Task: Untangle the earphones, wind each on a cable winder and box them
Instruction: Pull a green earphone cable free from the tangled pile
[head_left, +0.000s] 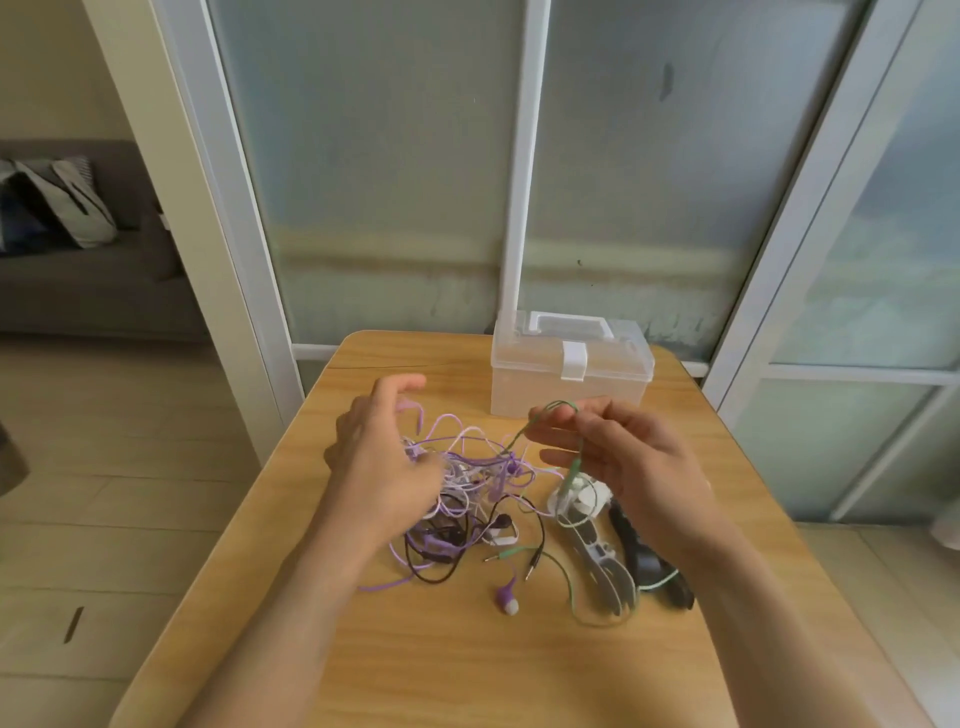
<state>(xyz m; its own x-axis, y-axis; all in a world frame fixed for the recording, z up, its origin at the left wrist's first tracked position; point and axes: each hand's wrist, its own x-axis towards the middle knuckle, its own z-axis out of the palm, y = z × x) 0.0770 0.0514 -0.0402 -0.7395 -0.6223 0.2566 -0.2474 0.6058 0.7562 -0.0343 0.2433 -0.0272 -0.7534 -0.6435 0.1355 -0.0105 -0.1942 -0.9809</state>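
Right hand (631, 452) pinching a green cord (553, 406), lifted in a loop. Left hand (376, 457) loosely curled, resting on the messy pile of purple, white and black earphones (467, 493). Between the hands, more tangle. Under the right wrist, grey and black cable winders (605, 558). Past the fingers, a closed clear box (571, 371) on the wooden table (467, 665).

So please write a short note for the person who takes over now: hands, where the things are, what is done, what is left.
Left hand: fingers in the tangle of purple, white and black earphones at table centre.
Right hand: pinches the green earphone cable, lifted in a loop.
Cable winders lie right of the tangle.
Clear plastic box behind, lid latched.
Done: nothing wound or boxed.
Left: untangle, wind, box all.
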